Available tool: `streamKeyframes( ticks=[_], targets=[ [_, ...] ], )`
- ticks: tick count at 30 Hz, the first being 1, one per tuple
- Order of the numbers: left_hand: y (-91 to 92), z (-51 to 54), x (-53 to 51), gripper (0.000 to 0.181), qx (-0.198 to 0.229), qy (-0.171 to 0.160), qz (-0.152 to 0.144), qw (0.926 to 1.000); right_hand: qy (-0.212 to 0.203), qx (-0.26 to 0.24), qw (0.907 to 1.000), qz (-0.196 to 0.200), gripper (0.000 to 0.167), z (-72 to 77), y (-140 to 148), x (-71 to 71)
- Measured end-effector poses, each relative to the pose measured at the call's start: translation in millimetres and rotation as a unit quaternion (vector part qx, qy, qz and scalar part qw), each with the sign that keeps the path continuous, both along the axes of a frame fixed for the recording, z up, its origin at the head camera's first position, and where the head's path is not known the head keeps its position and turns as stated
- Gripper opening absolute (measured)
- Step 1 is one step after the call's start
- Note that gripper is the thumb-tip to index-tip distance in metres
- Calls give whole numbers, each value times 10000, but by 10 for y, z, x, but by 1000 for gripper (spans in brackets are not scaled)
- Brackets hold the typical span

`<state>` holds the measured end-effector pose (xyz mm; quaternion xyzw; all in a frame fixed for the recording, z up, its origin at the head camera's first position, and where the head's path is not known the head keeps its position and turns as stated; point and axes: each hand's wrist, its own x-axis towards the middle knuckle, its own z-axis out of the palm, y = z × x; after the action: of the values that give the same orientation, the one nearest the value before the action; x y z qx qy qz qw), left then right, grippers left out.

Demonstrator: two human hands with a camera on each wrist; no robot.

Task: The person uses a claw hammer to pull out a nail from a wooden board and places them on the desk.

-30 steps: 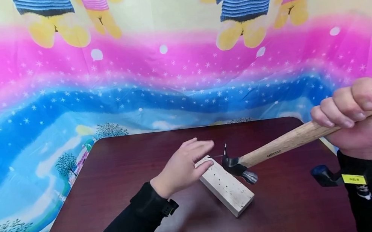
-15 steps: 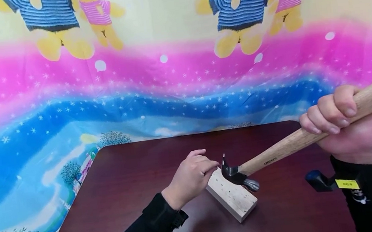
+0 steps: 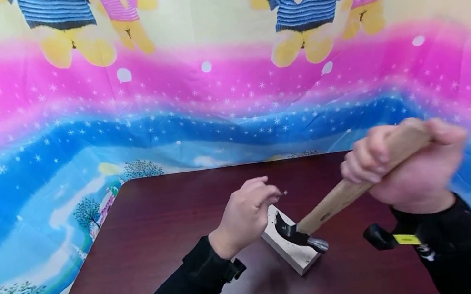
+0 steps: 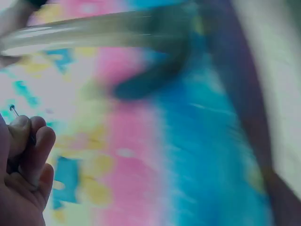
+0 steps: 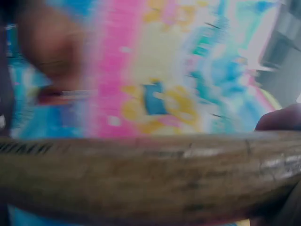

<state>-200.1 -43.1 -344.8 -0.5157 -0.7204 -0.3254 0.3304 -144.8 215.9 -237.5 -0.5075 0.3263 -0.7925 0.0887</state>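
Curled thumb and fingers of the left hand (image 3: 244,215) pinch a nail (image 3: 284,192) by the block's (image 3: 292,257) far end, on the table (image 3: 162,231). The right hand (image 3: 417,180), higher, grasps the hammer (image 3: 332,206), handle slanting down leftward.

We are seeing a pale tan hammer handle (image 3: 346,195) bearing dark lettering (image 3: 325,216), a black hammer head (image 3: 288,231) with a silver striking face (image 3: 318,244), and a silvery nail (image 4: 14,111). We are noting an off-white block (image 3: 297,258) and a dark reddish-brown table (image 3: 174,220). The backdrop (image 3: 213,101) is showing us cream, pink and blue bands, white snowflakes (image 3: 233,89) and yellow figures (image 3: 320,44) in blue- or pink-striped shirts (image 3: 311,7). We are finding black sleeves (image 3: 168,288) and a yellow label (image 3: 406,239).
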Motion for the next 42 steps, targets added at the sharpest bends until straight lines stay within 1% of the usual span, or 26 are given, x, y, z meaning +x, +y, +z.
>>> streamKeyframes(
  ticks=[2, 3, 4, 6, 8, 11, 13, 15, 17, 18, 21, 22, 23, 24, 26, 28, 29, 30, 32, 36, 37, 39, 41, 42],
  targets=[
    [10, 117, 49, 13, 305, -143, -54, 9994, -68, 185, 9998, -82, 56, -53, -71, -38],
    [-1, 158, 68, 12, 374, -174, -23, 9991, -99, 234, 9996, -102, 55, -73, -83, -46],
    [-21, 183, 79, 12, 384, -163, 80, 9991, -120, 246, 9996, -85, 55, -85, -78, -49],
    [-96, 196, 79, 11, 342, -188, 348, 9986, -172, 245, 9995, -69, 55, -96, -28, -34],
    [-205, 174, 59, 11, 303, -277, 689, 9968, -210, 284, 9994, -48, 55, -99, 49, -3],
    [-435, 126, 18, 12, 316, -453, 1288, 9901, -151, 416, 9990, -65, 58, -104, 156, 35],
    [-631, 96, 13, 12, 276, -581, 1721, 9830, -97, 478, 9988, -82, 59, -117, 212, 55],
    [-851, 57, 25, 12, 124, -759, 2163, 9733, -109, 495, 9987, -83, 60, -137, 261, 69],
    [-1078, 2, 52, 11, -98, -979, 2541, 9622, -184, 460, 9987, -106, 59, -164, 308, 80],
    [-1190, -33, 71, 11, -224, -1094, 2678, 9570, -227, 422, 9988, -117, 58, -181, 330, 84],
    [-1502, -154, 134, 9, -631, -1488, 3122, 9362, -302, 236, 9993, -48, 55, -223, 397, 82],
    [-1596, -193, 162, 9, -754, -1686, 3263, 9270, -325, 190, 9993, -49, 54, -233, 413, 77],
    [-1688, -229, 196, 8, -886, -1923, 3409, 9159, -318, 157, 9994, -12, 53, -241, 430, 71],
    [-1774, -264, 236, 7, -1015, -2225, 3554, 9022, -315, 131, 9994, 39, 52, -247, 443, 62],
    [-1932, -330, 317, 6, -1299, -2823, 3852, 8690, -299, 156, 9994, 84, 52, -253, 461, 43],
    [-2075, -407, 402, 6, -1597, -3437, 4056, 8318, -285, 212, 9993, 86, 52, -260, 469, 24],
    [-2138, -451, 439, 6, -1742, -3657, 4131, 8156, -279, 228, 9993, 87, 52, -263, 470, 15],
    [-2196, -505, 473, 5, -1879, -3825, 4191, 8017, -279, 239, 9993, 94, 52, -267, 470, 6],
    [-2294, -624, 526, 8, -2146, -4078, 4244, 7794, -261, 258, 9992, 125, 53, -279, 469, -1],
    [-2422, -863, 615, 26, -2561, -4614, 4257, 7351, -276, 238, 9992, 151, 55, -304, 456, -8],
    [-2442, -911, 631, 28, -2648, -4768, 4247, 7226, -292, 244, 9992, 153, 56, -309, 451, -9],
    [-2484, -990, 662, 26, -2799, -5011, 4243, 7004, -349, 261, 9989, 160, 56, -316, 440, -15],
    [-2519, -1047, 687, 21, -2923, -5185, 4228, 6833, -399, 286, 9986, 186, 57, -320, 430, -20],
    [-2531, -1072, 702, 19, -2944, -5250, 4216, 6783, -423, 293, 9985, 187, 57, -321, 425, -26]
  ],
)
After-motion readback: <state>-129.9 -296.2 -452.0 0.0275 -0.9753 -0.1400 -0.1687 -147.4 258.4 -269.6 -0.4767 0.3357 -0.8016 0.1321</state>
